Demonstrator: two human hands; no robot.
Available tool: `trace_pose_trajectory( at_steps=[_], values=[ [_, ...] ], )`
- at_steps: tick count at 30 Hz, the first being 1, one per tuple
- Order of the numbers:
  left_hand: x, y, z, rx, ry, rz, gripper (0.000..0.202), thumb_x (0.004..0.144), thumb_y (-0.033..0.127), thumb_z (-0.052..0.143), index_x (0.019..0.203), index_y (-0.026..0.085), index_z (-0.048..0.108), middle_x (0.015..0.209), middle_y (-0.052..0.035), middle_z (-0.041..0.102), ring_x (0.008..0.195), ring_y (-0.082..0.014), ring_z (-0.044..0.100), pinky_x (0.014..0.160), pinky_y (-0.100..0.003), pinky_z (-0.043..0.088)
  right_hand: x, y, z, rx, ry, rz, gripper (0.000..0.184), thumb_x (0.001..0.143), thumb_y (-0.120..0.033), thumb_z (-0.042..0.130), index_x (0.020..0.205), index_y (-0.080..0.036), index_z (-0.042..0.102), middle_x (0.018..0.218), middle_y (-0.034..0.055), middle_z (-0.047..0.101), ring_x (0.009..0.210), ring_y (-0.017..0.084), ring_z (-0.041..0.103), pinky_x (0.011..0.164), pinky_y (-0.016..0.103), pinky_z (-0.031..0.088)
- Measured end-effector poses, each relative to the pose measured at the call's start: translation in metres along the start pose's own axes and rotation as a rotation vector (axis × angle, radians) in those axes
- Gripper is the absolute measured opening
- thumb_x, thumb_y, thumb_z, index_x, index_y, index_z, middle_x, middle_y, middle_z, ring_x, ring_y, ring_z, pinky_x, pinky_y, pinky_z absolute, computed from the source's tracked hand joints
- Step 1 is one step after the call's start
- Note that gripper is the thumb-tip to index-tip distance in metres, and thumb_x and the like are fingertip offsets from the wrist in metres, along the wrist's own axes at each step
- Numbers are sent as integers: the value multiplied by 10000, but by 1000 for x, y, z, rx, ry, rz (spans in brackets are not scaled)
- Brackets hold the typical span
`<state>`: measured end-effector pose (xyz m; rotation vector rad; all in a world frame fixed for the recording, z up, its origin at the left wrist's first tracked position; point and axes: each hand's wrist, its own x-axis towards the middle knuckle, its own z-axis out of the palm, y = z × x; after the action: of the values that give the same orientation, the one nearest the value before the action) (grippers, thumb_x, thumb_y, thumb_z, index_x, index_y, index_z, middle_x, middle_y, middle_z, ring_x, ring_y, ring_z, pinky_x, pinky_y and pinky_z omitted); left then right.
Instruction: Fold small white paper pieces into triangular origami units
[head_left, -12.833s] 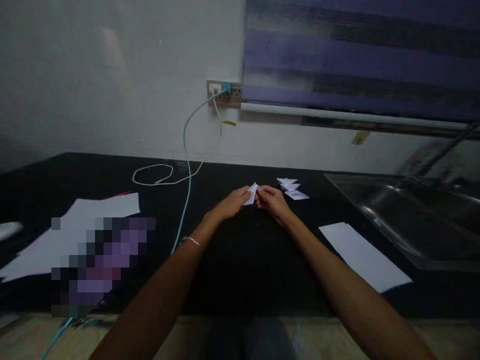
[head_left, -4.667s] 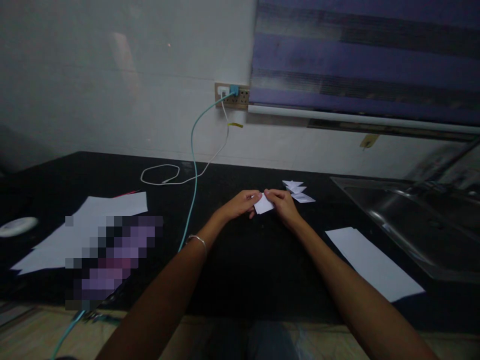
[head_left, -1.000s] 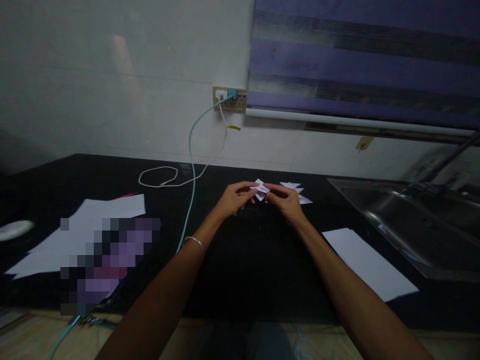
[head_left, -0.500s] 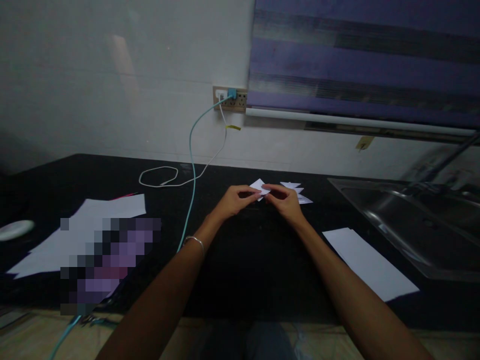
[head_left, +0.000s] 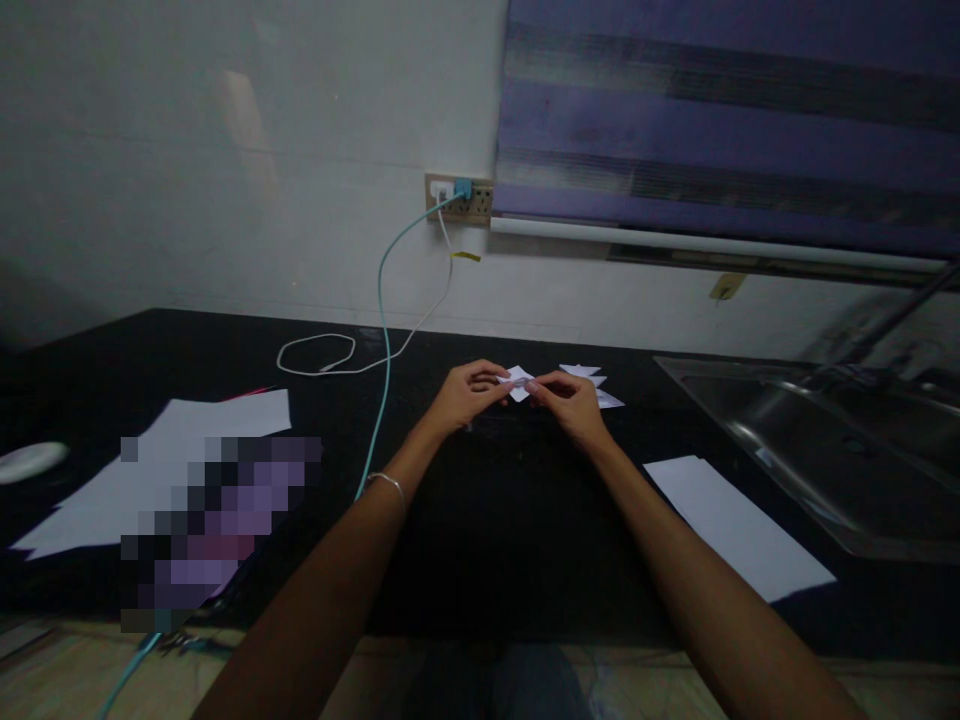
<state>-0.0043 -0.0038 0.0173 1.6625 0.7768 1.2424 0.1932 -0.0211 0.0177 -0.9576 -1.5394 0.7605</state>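
Observation:
Between my two hands is a small piece of folded white paper [head_left: 519, 374], roughly diamond-shaped. My left hand [head_left: 466, 393] pinches its left corner with thumb and fingers. On the opposite side, my right hand [head_left: 571, 402] pinches the right corner. A crease or raised flap shows across the paper's middle, though the fingers cover both its ends. Just beyond my right hand lie several pointed folded paper pieces [head_left: 580, 370] on the black countertop [head_left: 495, 540], partly hidden by that hand.
White paper sheets [head_left: 742, 525] lie right of my right forearm, beside a steel sink [head_left: 862, 450]. More sheets [head_left: 217, 420] and a blurred-out purple item [head_left: 247, 510] are at left, near a white rounded object [head_left: 34, 461]. A teal cable [head_left: 382, 400] and white cable [head_left: 315, 372] cross the counter.
The folded paper has turned a little, and its creased middle now faces me more. My left fingers have shifted along its left side; both hands keep their pinch.

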Motion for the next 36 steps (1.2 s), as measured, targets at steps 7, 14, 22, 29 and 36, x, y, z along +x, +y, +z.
trace_pose_trajectory(
  at_steps=[7,14,22,29,36],
  values=[
    [1,3,-1,145,74,28,188,802,325,665,760,143,685,743,-62,714,689,-143,666,705,-292,536,1,6,2,-31,-2,1,208,738,-398,732,771,-193,727,676,25,688,624,160,626,647,320,499],
    [-1,4,1,56,45,28,263,725,284,743,940,153,667,875,-68,726,780,-157,687,729,-291,546,1,8,3,62,23,19,228,707,-390,759,813,-196,703,694,24,692,589,151,619,599,302,502],
    [-1,4,-3,94,75,-67,222,796,373,669,836,156,649,722,-43,698,449,-73,526,405,-201,383,1,8,2,12,9,26,248,736,-418,730,790,-176,708,637,24,670,580,150,613,590,295,484],
    [-3,7,-2,68,59,-65,194,784,343,682,806,162,619,729,-44,694,441,-66,520,399,-204,384,-1,4,2,43,8,49,285,751,-429,710,884,-184,650,623,6,655,588,155,619,604,304,501],
    [1,-3,-3,36,5,-65,215,826,356,634,926,175,573,818,-65,693,569,-109,622,414,-194,419,1,3,0,-4,2,0,247,760,-406,707,857,-179,687,717,34,677,625,153,617,631,312,509]
  ],
)
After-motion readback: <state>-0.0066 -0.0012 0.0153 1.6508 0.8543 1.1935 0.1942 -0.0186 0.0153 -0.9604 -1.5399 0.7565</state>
